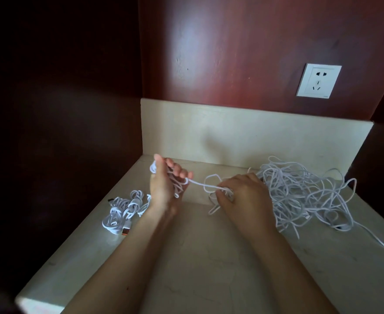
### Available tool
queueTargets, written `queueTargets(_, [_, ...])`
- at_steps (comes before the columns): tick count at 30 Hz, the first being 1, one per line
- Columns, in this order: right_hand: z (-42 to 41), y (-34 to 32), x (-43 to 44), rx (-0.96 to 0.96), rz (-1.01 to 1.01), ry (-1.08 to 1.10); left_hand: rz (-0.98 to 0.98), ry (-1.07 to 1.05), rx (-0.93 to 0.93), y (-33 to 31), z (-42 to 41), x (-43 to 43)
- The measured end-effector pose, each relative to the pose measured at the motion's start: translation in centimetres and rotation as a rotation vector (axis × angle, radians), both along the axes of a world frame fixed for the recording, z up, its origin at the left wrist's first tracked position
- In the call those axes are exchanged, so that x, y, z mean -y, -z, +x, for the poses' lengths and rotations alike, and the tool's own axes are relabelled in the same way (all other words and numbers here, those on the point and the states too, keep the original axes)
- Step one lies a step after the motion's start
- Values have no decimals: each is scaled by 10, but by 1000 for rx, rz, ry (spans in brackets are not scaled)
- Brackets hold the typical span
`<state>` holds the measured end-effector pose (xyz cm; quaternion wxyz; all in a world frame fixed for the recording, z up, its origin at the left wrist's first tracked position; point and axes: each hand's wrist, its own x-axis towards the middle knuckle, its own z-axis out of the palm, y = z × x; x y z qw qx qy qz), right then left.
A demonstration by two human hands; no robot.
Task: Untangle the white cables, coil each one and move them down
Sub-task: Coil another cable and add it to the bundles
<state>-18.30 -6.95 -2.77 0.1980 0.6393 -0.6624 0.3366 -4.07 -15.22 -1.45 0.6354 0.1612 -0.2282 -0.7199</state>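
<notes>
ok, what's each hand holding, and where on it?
Left hand grips the white cable by its wound loops; right hand pinches the same cable's loose run, near the tangle.

The near half of the table (197, 268) lies bare, open to reach. A loose tangle (304, 196) blocks the far right; coiled cables (123, 209) sit at the left edge. A backsplash (254, 137) closes the rear.

Dim, soft focus, dark left edge
</notes>
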Motion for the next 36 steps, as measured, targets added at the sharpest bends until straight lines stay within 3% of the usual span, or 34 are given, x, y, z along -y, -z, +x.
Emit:
queueTargets(4, [-7,1,0,10,48,-3,-8,-237,174,-1,11,10])
queueTargets(8, [-10,-1,0,9,86,-99,-208,-409,721,14,11,17])
queueTargets(11, [-10,-3,-1,58,71,-133,-467,-327,1203,22,10,10])
queueTargets(14, [-11,-4,-3,85,29,-172,-674,-155,1342,23,4,0])
queueTargets(20, [-12,-5,-2,117,35,-152,-710,217,1101,12,8,-8])
queueTargets(25, [-12,-3,-3,53,-15,-127,-760,116,1064,15,2,-14])
queueTargets(28, [-12,-9,-7,49,-131,-139,-628,59,925,4,-5,-20])
queueTargets(31, [-26,-16,-13,40,-191,-36,-453,140,651,-15,-15,-24])
queueTargets(36, [-66,-17,-14,-43,-110,258,-308,216,340,-46,-42,-28])
